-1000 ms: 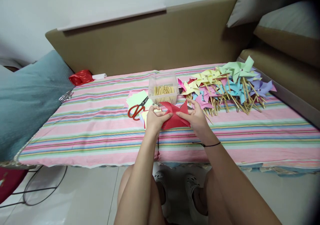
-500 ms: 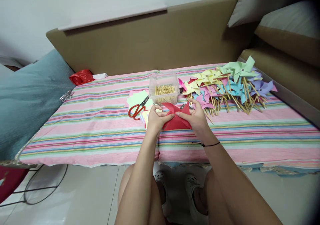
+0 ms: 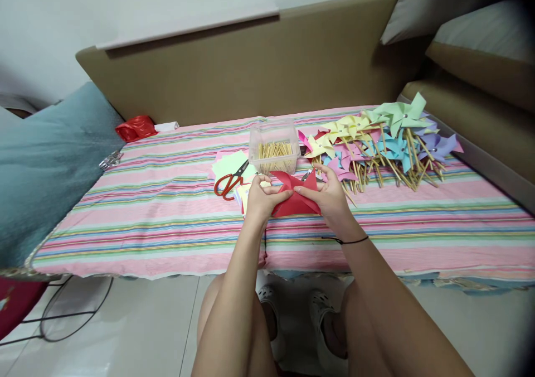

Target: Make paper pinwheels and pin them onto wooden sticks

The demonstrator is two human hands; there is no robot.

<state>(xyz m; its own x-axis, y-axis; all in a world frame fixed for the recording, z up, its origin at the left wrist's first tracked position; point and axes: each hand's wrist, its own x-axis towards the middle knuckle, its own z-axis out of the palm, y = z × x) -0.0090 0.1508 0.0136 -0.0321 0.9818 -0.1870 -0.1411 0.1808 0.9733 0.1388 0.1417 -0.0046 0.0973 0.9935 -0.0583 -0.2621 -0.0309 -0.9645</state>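
A red paper pinwheel (image 3: 297,203), its points folded toward the centre, is held between my two hands above the striped cloth. My left hand (image 3: 262,199) grips its left side, thumb pressed near the middle. On the other side my right hand (image 3: 330,197) pinches it, thumb also close to the centre. No stick shows on this pinwheel. Just behind it stands a clear plastic box (image 3: 273,169) of short wooden sticks (image 3: 275,150). Red-handled scissors (image 3: 229,183) lie left of my hands, partly over a pile of coloured paper sheets (image 3: 223,164).
Finished pinwheels (image 3: 355,126) on sticks are heaped at the right. A red plastic bag (image 3: 137,128), a white roll (image 3: 166,126) and a small clear packet (image 3: 111,160) lie at the left, near a blue cushion (image 3: 54,159). The sofa backrest (image 3: 234,70) rises behind.
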